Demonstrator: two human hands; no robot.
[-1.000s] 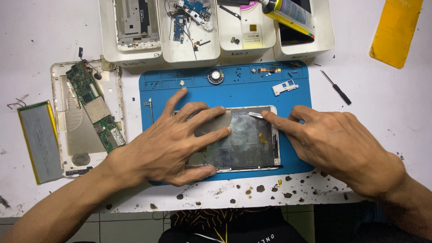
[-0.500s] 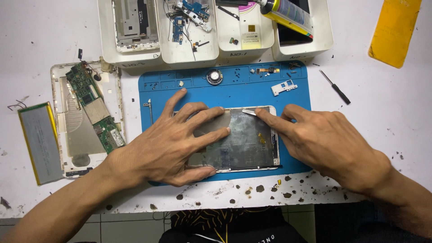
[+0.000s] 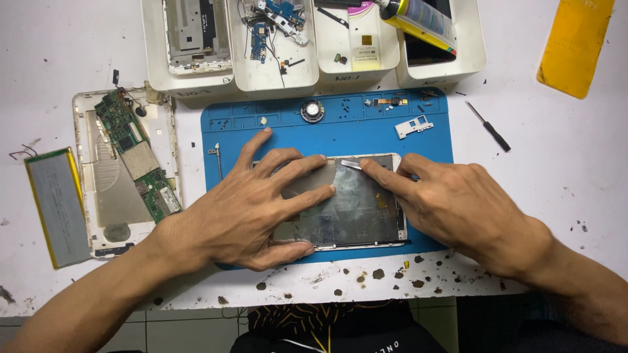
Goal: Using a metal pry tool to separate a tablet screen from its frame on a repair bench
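A tablet frame with a dull grey metal back point(image 3: 356, 209) lies on a blue work mat point(image 3: 327, 127). My left hand point(image 3: 252, 209) rests flat on its left half, fingers spread, pressing it down. My right hand point(image 3: 458, 206) sits at the right side, its forefinger pressing a thin metal pry tool point(image 3: 351, 165) against the frame's top edge. Only the tool's tip shows beyond the fingertip.
An opened white tablet shell with green circuit boards point(image 3: 124, 170) lies left of the mat, a flat battery point(image 3: 57, 206) beside it. White trays of parts point(image 3: 275, 39) line the back. A small screwdriver point(image 3: 492, 127), a yellow card point(image 3: 575, 46), and a round speaker point(image 3: 313, 111) lie nearby.
My right hand has slid left along the frame's top edge, carrying the pry tool's tip from the top right corner toward the middle. My left hand has stayed in place.
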